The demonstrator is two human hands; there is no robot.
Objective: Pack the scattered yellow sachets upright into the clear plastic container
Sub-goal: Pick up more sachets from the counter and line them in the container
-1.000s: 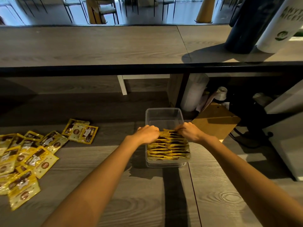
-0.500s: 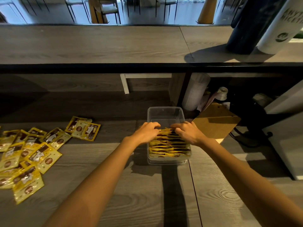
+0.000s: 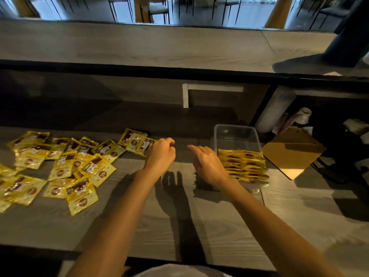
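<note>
A clear plastic container stands on the wooden counter right of centre. Its near half holds a row of yellow sachets standing upright; the far half is bare. Several more yellow sachets lie scattered flat on the left of the counter, the nearest pair just left of my left hand. My left hand hovers over the counter with loosely curled fingers, holding nothing. My right hand is beside the container's left wall, forefinger stretched toward the left, also holding nothing.
A brown cardboard sheet lies right of the container. Behind it stand a white roll and dark clutter under a raised bar shelf. A white bracket hangs below that shelf.
Both hands have left the sachets in the container and moved left toward the scattered pile. The view has swung left, so the container now sits further right.
</note>
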